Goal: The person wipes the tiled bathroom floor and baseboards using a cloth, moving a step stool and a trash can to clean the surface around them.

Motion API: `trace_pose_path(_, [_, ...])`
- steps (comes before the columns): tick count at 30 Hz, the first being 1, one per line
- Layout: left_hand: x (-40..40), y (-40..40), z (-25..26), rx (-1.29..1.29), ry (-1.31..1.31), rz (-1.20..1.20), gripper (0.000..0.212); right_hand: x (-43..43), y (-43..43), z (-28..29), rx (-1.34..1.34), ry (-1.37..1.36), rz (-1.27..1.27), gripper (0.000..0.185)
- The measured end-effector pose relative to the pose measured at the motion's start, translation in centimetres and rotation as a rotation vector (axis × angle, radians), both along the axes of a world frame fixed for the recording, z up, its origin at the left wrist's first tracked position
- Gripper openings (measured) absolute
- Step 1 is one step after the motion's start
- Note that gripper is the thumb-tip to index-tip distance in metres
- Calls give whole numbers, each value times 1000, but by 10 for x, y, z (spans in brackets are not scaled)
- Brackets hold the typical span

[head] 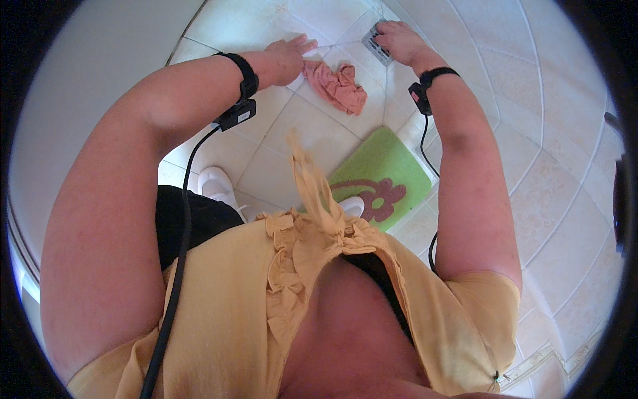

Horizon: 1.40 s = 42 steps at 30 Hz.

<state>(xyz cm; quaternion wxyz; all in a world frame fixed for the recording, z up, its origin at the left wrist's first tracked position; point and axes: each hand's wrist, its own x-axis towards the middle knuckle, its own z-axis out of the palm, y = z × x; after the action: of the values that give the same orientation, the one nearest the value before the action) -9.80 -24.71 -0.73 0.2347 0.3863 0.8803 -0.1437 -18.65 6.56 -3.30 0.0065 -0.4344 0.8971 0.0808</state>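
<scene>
My right hand (402, 42) is at the metal floor drain grate (377, 48) in the tiled corner, its fingers over the grate's upper edge; whether they grip it cannot be made out. My left hand (291, 57) is low over the floor tiles, its fingers spread and pointing right, with nothing seen in it. Just below and to the right of it lies a crumpled pink cloth (339, 89), close to the hand but not clearly held. The grate lies to the upper right of the cloth.
A green mat (394, 169) with a brown flower lies near my white shoes (215, 182). The tiled wall (518, 99) rises on the right, and a smooth pale panel (99, 45) stands on the left. Black cables (185, 214) run from the devices strapped to both wrists.
</scene>
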Motion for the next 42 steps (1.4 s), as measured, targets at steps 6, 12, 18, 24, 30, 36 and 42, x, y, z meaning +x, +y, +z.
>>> trace_pose_path(6, [-8,-5,-1,-4,36,-20,39,35,32,-29,-460,55,-443,22])
trace_pose_path(12, [5,-7,1,-13,9,7,43,49,-17,-42,-716,-49,-690,37])
trace_pose_path(18, [6,-5,0,-15,1,9,46,30,-19,-48,-586,-96,-773,39])
trace_pose_path(24, [-3,-6,-6,-31,12,0,47,10,-4,-44,-453,-249,-696,40])
trace_pose_path(30, [-5,-3,-2,-48,0,-9,44,11,-5,-43,-577,-396,-803,39])
trace_pose_path(36, [-1,0,5,-62,1,-2,46,34,-26,-52,-686,-32,-781,29])
trace_pose_path(42, [-9,-8,3,-42,17,-11,44,27,-28,-50,-779,-298,-869,18])
